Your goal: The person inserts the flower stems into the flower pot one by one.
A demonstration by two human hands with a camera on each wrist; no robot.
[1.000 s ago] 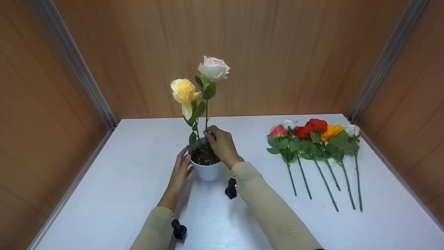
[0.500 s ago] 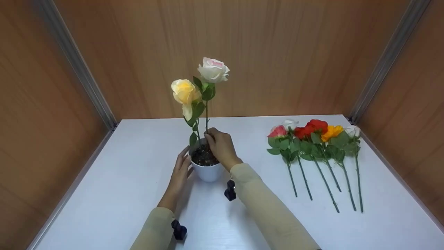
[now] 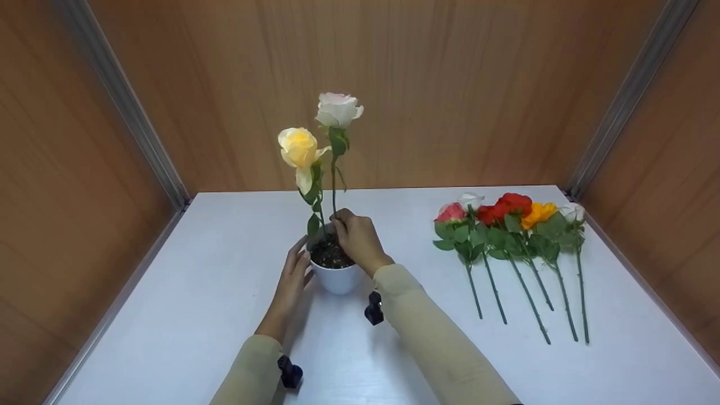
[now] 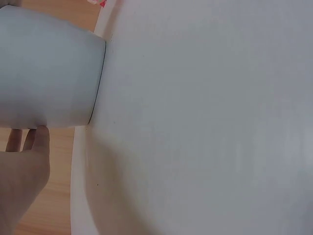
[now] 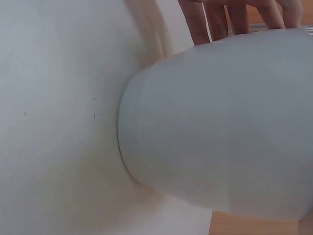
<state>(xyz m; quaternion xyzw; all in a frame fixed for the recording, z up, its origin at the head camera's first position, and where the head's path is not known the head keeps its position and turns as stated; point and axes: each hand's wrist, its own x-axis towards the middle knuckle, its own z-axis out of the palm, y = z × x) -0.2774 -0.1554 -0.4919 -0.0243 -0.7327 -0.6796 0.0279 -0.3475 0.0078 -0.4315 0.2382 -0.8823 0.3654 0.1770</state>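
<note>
A white pot [image 3: 336,279] of dark soil [image 3: 329,253] stands on the table. The left hand [image 3: 291,279] rests its fingers on the pot's left side; in the left wrist view the hand [image 4: 24,171] touches the pot [image 4: 49,73]. Above the soil the right hand [image 3: 360,239] pinches the stem of a white-pink rose [image 3: 338,111], which stands upright. To its left a yellow rose [image 3: 298,148] rises from the pot. The right wrist view shows the pot [image 5: 220,122] with the left hand's fingers [image 5: 238,18] against its side. The lower end of the pinched stem is hidden.
Several roses lie at the right of the white table [image 3: 197,292]: a pink one [image 3: 451,212], red ones [image 3: 513,205], an orange one [image 3: 538,214] and white ones [image 3: 572,211], stems toward the front. Wooden panels [image 3: 416,90] enclose the back and sides.
The white-pink rose has turned about its stem, and its bloom has shifted slightly left. The right hand has lowered a little since the earliest frame. The left hand has stayed at the pot.
</note>
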